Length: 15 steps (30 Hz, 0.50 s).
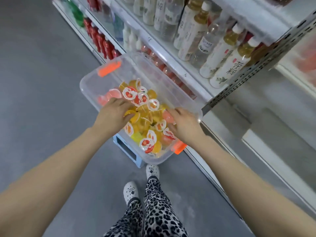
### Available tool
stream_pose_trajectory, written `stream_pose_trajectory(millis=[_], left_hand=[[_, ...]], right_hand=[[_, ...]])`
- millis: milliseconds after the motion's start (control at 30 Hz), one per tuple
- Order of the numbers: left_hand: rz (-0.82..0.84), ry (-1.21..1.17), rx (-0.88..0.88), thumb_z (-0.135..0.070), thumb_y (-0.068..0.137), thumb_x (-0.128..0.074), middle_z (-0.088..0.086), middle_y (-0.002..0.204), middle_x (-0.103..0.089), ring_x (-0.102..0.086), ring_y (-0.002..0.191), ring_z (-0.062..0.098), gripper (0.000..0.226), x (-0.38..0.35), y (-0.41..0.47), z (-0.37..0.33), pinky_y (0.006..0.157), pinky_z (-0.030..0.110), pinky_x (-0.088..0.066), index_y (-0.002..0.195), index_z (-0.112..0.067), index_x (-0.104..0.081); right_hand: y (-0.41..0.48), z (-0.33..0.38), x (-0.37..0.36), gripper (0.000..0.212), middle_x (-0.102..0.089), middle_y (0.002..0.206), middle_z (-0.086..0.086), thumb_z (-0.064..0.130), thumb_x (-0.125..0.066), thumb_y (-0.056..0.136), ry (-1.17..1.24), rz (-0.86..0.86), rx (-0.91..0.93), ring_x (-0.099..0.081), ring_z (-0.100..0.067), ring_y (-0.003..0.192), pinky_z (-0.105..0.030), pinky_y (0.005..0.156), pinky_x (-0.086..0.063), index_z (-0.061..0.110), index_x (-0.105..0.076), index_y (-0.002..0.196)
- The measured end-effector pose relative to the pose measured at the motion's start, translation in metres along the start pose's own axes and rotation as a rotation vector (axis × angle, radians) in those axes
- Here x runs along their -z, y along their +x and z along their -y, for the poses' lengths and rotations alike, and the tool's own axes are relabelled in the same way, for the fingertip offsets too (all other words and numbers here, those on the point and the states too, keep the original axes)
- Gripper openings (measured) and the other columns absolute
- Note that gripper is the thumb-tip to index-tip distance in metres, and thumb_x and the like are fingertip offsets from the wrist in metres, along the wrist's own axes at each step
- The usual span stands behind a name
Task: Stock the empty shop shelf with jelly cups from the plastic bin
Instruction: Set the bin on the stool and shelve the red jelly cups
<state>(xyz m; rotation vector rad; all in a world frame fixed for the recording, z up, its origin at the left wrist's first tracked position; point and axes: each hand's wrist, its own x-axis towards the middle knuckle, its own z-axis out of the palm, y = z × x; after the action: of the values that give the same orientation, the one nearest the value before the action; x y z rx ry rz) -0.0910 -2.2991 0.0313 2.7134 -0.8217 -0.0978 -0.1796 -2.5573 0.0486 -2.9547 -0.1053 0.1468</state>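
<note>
- Two hands reach inside one clear plastic bin; its jelly cups, heaped past my counting, point every way.
- The left hand pinches an orange jelly cup; the right hand curls, and I cannot tell its grip.

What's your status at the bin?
Left hand, right hand in bin, gripping jelly cups. None lifted yet. Nothing in the way.

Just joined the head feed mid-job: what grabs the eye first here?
The clear plastic bin, centre frame on a blue stool, heaped with bright jelly cups. The left hand and right hand are both down in the pile. Drink bottles fill the shelves at upper right.
</note>
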Motion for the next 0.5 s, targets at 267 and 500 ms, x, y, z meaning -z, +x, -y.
stream_pose_trajectory(millis=[267, 500], left_hand=[[-0.038, -0.004, 0.074, -0.029, 0.081, -0.073, 0.008, 0.112, -0.067, -0.058, 0.105, 0.034, 0.038, -0.005, 0.003, -0.001, 0.09, 0.041, -0.047, 0.116, -0.017, -0.069], [0.082, 0.0, 0.1, -0.033, 0.088, -0.066, 0.007, 0.136, -0.053, -0.043, 0.126, 0.031, 0.054, -0.003, 0.025, 0.0, 0.104, 0.042, -0.038, 0.138, -0.018, -0.051]], right_hand=[[0.068, -0.009, -0.05, 0.062, -0.062, 0.113, -0.02, 0.015, -0.046, 0.094, -0.063, 0.32, -0.297, -0.059, -0.042, 0.104, -0.044, 0.082, -0.049, 0.025, -0.02, 0.15], [0.07, -0.01, -0.055, 0.053, -0.053, 0.113, -0.016, 0.013, -0.054, 0.093, -0.018, 0.257, -0.347, -0.062, -0.038, 0.089, -0.042, 0.069, -0.053, 0.023, -0.029, 0.138]])
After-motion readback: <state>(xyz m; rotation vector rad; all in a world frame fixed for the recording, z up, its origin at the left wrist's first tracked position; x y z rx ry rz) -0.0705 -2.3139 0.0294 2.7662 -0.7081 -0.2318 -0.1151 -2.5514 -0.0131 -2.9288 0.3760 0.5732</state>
